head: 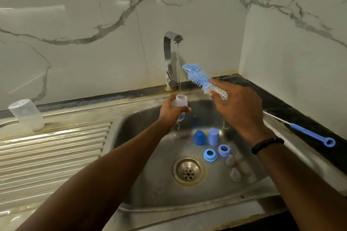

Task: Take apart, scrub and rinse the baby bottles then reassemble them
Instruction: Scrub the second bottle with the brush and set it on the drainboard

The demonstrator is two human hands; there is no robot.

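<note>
My left hand (pixel 171 111) grips a clear baby bottle (pixel 179 101) upright under the running tap (pixel 171 58), and the water stream falls into its open mouth. My right hand (pixel 238 107) holds a blue-and-white bottle brush (pixel 199 78), bristles raised up and to the left beside the stream. In the sink basin (pixel 142 148) stand two blue caps (pixel 199 138) (pixel 213 136), two blue collar rings (pixel 210 155) (pixel 224 150) and clear teats (pixel 235 174). Another clear bottle (pixel 26 114) stands upside down at the far left of the drainboard.
A thin blue-handled teat brush (pixel 308 133) lies on the black counter at the right. The ribbed drainboard (pixel 56 148) fills the left side. The drain (pixel 188 170) sits mid-basin. Marble walls close in behind and to the right.
</note>
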